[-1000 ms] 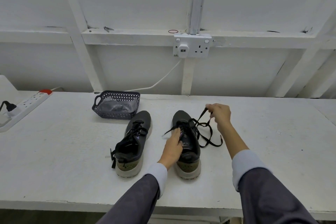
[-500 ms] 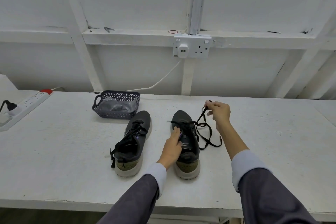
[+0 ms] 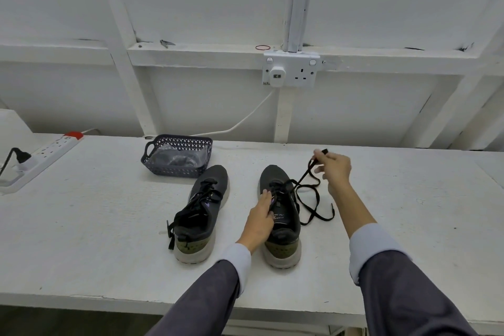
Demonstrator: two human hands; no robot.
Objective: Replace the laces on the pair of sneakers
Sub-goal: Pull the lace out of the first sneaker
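Note:
Two dark grey sneakers with olive heels stand side by side on the white table, toes pointing away from me. The left sneaker (image 3: 203, 207) is still laced with black laces. My left hand (image 3: 260, 219) grips the right sneaker (image 3: 281, 215) at its tongue and holds it down. My right hand (image 3: 333, 168) is raised to the right of that shoe's toe and pinches one end of its black lace (image 3: 305, 194). The lace runs taut from the eyelets up to my fingers, and its loose part lies looped on the table beside the shoe.
A dark perforated basket (image 3: 177, 157) with a clear plastic bag inside stands behind the left sneaker. A white power strip (image 3: 46, 154) with a black plug lies at the far left. A wall socket (image 3: 290, 71) and white cable are on the wall behind.
My right hand has drawn the lace end farther up and to the right, away from the right sneaker, so more lace is pulled out. My left hand stays on the shoe.

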